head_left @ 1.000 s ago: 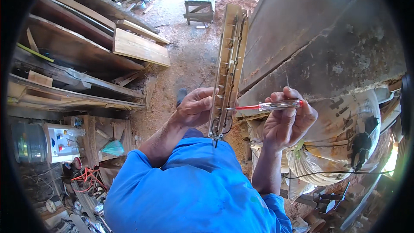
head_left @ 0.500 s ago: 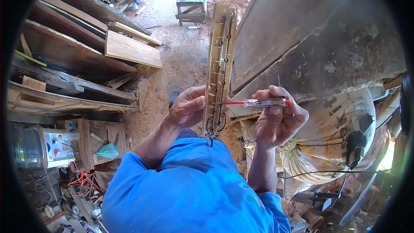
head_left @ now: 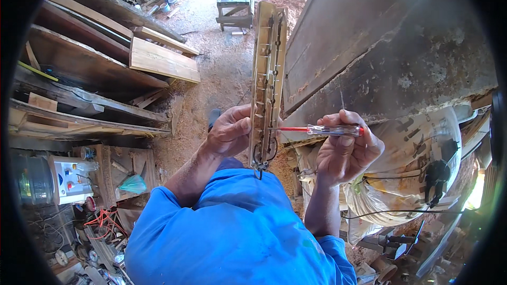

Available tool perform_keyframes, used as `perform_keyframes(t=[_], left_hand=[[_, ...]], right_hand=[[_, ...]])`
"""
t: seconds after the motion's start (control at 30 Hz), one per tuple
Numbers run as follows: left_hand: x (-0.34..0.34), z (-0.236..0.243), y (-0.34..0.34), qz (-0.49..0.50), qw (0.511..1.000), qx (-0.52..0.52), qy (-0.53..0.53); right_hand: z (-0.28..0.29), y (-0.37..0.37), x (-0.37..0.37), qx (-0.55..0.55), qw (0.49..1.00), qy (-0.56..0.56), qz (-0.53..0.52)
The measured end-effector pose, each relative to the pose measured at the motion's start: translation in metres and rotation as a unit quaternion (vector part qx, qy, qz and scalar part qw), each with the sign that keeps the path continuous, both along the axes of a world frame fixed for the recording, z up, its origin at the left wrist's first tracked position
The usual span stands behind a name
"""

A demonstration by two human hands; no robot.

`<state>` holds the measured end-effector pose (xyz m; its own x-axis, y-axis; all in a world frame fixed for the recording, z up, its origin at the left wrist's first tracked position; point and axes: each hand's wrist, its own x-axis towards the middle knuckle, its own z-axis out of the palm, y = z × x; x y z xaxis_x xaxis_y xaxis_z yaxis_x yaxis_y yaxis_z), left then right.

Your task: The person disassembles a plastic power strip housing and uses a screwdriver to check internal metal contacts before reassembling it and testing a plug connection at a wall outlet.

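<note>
My left hand is closed around the left edge of a long, narrow, tan open casing, thumb on top. It stands lengthwise in front of my chest. Metal strips, small pins and wires run along its inside, with a dark wire loop at the near end. In my right hand is a screwdriver with a clear handle and a red shaft, pinched between thumb and fingers. The shaft points left, its tip at the casing's right side near the wire loop; whether it touches cannot be made out.
Boards and planks are stacked at left. A large worn slab fills the right side, above a stuffed whitish sack. A small bench stands ahead on the shaving-strewn floor. Tools and cords clutter the lower left.
My right hand has shifted slightly right with the screwdriver, drawing its tip from inside the casing to the right side. The casing tilts marginally; my left hand keeps its hold.
</note>
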<state>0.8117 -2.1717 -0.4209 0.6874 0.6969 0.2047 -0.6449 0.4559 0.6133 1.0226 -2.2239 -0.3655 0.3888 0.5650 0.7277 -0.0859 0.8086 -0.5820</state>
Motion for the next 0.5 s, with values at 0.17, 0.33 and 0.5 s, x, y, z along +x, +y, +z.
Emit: perform_keyframes(t=[0.17, 0.33, 0.5], left_hand=[[0.0025, -0.0001, -0.0024, 0.000, 1.000, -0.004, -0.009], [0.0018, -0.0027, -0.0012, -0.011, 1.000, 0.001, -0.016], [0.0028, 0.0006, -0.0030, 0.002, 1.000, 0.007, -0.004]], right_hand=[[-0.0017, -0.0013, 0.0030, -0.005, 1.000, -0.013, -0.009], [-0.0028, -0.0029, 0.0048, 0.004, 1.000, -0.020, -0.012], [-0.0018, -0.0040, 0.0057, -0.001, 1.000, -0.020, -0.014]])
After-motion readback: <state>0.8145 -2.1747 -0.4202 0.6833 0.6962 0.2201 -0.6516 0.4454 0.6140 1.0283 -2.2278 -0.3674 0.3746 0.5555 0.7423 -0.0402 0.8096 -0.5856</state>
